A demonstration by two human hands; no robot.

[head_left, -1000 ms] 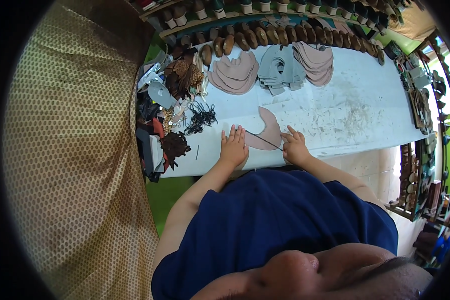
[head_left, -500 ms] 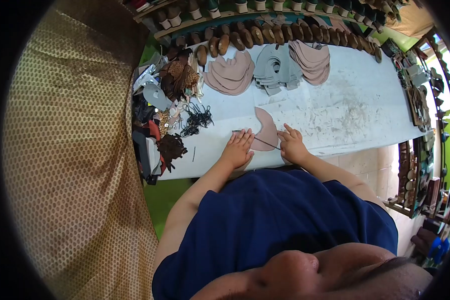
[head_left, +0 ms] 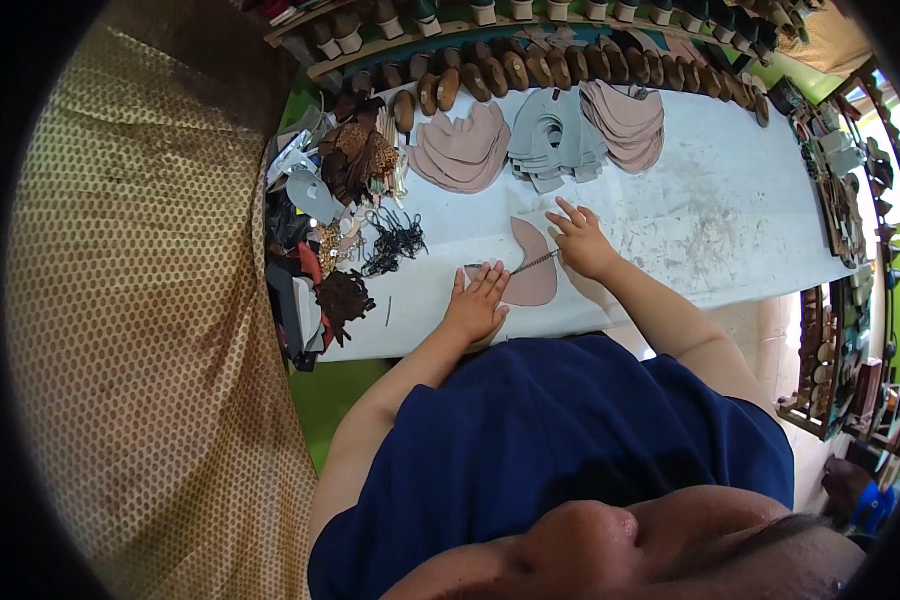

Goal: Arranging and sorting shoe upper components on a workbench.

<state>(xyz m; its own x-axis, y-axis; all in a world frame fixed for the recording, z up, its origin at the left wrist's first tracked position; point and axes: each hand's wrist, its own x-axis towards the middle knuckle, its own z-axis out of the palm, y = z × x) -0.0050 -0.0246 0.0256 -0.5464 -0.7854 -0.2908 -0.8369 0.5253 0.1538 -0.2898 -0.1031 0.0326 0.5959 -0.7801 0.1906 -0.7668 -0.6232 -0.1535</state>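
Here, the pink piece (head_left: pixel 536 287) curves; dark cord (head_left: pixel 535 263) crosses it.

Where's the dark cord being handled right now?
In the head view, the dark cord is toward the near side of the white table, running across the curved pink piece between the left hand and right hand.

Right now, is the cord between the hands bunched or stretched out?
Stretched out: dark cord runs nearly straight from the left hand across the pink piece to the right hand. Tautness: cannot tell.
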